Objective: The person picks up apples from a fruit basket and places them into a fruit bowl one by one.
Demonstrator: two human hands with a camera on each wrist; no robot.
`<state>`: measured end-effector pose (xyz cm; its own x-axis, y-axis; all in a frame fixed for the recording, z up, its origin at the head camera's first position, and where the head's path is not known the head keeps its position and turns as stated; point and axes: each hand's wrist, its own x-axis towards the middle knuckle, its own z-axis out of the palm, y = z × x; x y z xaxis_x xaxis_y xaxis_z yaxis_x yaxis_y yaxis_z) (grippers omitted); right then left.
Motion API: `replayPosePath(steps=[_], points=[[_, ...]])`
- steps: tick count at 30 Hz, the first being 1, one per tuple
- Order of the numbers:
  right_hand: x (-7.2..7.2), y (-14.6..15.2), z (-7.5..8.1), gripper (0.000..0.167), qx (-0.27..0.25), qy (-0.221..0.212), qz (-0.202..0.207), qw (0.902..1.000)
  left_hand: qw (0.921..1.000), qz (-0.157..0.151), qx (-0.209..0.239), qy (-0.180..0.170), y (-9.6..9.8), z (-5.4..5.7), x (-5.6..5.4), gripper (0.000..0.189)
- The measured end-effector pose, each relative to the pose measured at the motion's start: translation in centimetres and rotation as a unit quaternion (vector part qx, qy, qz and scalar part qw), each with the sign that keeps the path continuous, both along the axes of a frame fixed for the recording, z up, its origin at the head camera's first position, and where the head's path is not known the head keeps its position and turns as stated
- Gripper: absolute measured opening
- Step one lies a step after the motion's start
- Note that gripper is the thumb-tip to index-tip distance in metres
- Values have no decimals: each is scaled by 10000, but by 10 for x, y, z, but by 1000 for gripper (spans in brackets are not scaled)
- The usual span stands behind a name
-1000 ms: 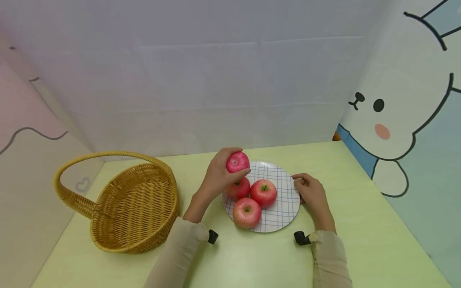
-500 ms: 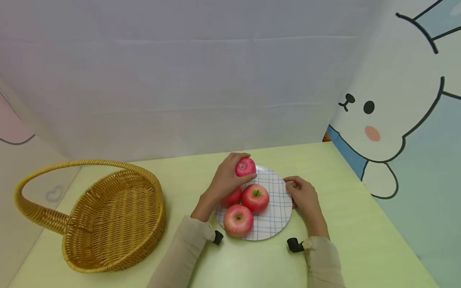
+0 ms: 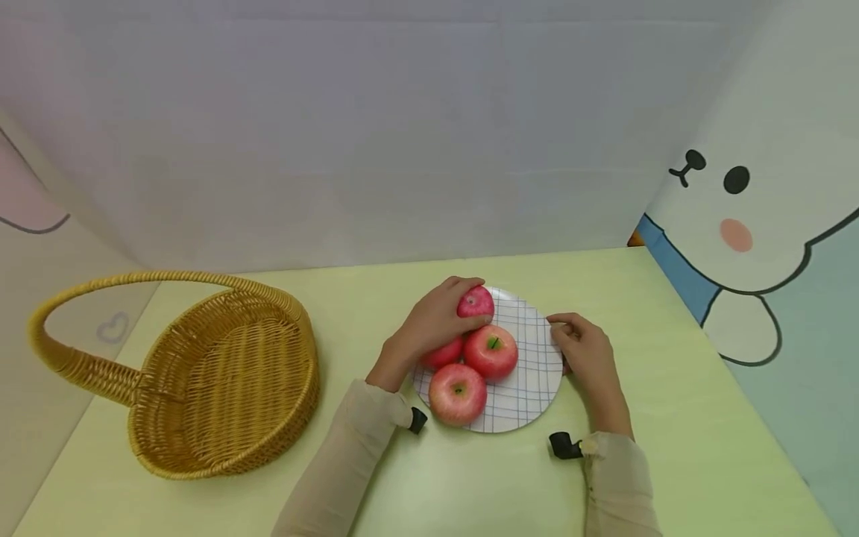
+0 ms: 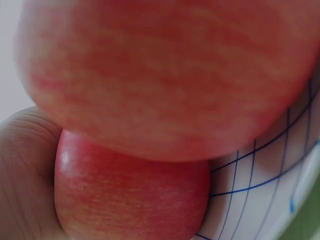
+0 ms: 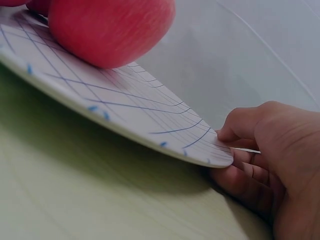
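Observation:
My left hand (image 3: 435, 319) grips a red apple (image 3: 475, 300) at the back left part of a round white plate (image 3: 537, 377) with blue grid lines. Whether that apple touches the plate cannot be told. Three more apples stand on the plate: one in the middle (image 3: 492, 353), one in front (image 3: 458, 394), and one at the left (image 3: 441, 354) partly covered by my left hand. At the right, my right hand (image 3: 587, 350) pinches the plate's rim (image 5: 220, 150). In the left wrist view a close apple (image 4: 170, 75) hides much of the left hand's fingers.
A woven wicker basket (image 3: 305, 395) with a tall arched handle (image 3: 161, 277) stands on the pale green table (image 3: 684, 418) to the left. Behind the table hangs a white cloth wall (image 3: 376, 149); a cartoon-printed panel (image 3: 758, 313) borders the right side.
My left hand has moved right and lower over the plate with its apple. My right hand stays at the plate's rim. The head view has shifted somewhat.

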<state>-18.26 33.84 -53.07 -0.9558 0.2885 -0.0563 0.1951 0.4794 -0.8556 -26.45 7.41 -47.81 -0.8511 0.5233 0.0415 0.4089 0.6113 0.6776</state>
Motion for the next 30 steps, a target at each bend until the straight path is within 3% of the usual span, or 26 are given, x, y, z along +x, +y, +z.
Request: replayPosePath(steps=[17,21,25,30], points=[[0,-4,5,35,17,-223,-86,9997,9994,-83,-279,-204,-10,10,3,68],[1,-4,3,35,28,-230,-43,9997,9994,-132,-317,-42,-16,13,5,66],[2,-4,3,37,55,-234,46,9997,9994,-116,-223,218,-26,21,9,61],[3,-3,4,37,67,-253,104,9996,9995,99,132,277,-46,39,22,55]])
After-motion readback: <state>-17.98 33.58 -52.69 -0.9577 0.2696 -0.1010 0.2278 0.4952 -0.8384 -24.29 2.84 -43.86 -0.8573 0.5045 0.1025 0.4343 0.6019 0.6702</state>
